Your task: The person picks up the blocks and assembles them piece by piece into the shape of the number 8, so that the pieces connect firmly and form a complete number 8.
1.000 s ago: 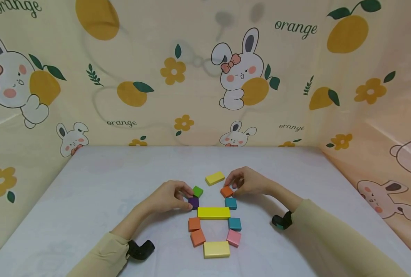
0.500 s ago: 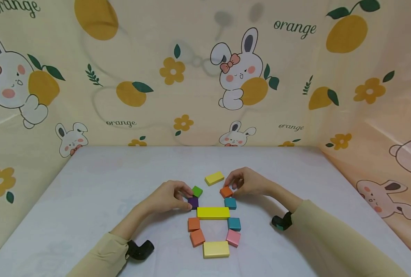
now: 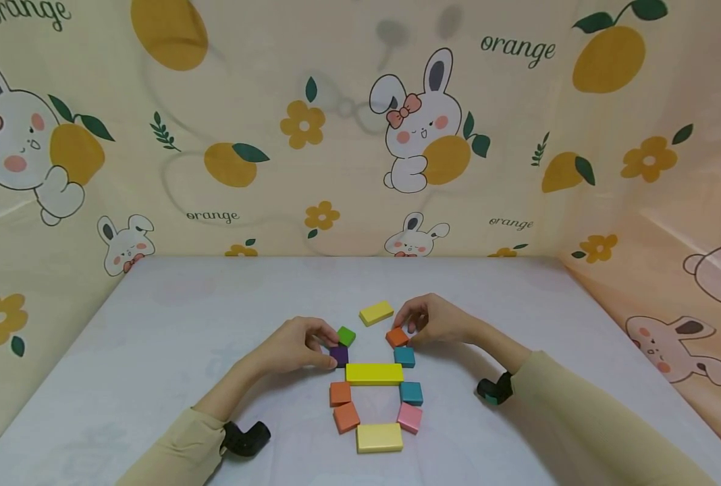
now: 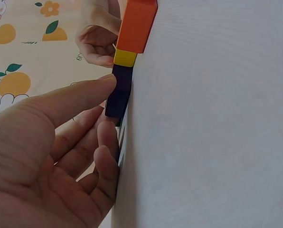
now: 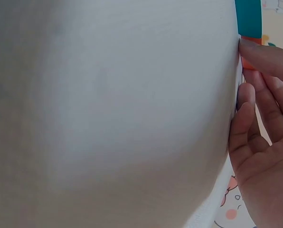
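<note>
In the head view my left hand [image 3: 294, 347] is at the left side of the block figure. Its thumb rests on the purple block [image 3: 339, 356], and its fingertips reach the far end, close to the green block [image 3: 346, 336]. The left wrist view shows the thumb on the purple block's [image 4: 118, 92] side, fingers bent beyond it. Opposite, my right hand [image 3: 439, 320] pinches an orange block [image 3: 397, 337] between thumb and fingers, behind a blue block [image 3: 404, 356]. In the right wrist view the thumb partly covers that orange block [image 5: 250, 64].
A long yellow block [image 3: 374, 374] crosses the figure's middle. Below it lie orange blocks [image 3: 346, 418], a blue block [image 3: 411, 393], a pink block [image 3: 410, 418] and a pale yellow block [image 3: 379, 438]. Another yellow block [image 3: 376, 313] lies tilted at the back of the white table [image 3: 215, 297].
</note>
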Tool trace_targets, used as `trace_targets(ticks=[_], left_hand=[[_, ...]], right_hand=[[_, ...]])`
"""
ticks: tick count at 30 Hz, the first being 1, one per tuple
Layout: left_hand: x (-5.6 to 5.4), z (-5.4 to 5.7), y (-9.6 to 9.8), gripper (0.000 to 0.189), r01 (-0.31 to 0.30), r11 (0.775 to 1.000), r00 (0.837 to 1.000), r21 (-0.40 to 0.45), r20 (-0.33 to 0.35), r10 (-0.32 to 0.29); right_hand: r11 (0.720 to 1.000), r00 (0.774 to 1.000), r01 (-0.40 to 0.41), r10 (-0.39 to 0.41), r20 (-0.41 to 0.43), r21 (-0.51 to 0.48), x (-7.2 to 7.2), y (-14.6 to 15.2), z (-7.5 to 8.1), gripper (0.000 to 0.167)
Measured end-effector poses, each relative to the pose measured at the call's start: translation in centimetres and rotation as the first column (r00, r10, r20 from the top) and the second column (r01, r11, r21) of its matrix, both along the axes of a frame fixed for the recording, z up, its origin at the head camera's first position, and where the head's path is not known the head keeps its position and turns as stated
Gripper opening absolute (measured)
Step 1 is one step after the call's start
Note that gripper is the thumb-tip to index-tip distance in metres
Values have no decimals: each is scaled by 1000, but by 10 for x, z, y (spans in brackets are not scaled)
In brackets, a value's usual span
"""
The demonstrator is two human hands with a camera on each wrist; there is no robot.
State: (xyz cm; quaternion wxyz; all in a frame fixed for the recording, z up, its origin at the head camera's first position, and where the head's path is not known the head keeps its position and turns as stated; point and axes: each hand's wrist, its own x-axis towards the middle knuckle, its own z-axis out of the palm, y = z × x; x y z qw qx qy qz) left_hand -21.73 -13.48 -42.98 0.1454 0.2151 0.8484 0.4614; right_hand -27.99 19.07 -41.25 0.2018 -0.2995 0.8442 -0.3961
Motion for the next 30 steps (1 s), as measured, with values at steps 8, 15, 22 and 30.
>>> trace_targets(ticks=[8,15,22,30], left_hand=[[1,2,0,35,-4,1000,1000,2,17,4],[2,3,1,35,-9,1000,1000,0,14,9],[1,4,2,35,-9,1000,1000,-4,17,9],[2,3,1,35,-17,1000,1000,-2,25,17]], right_hand=[[1000,1000,-17,17,1,-11,1,1,1,34],[999,999,-35,35,-4,-13,-1,2,1,34],[999,999,37,-37,-7,-14,-8,10,7,29],[983,985,174,-174,-9,-58,-18,10,14,29]])
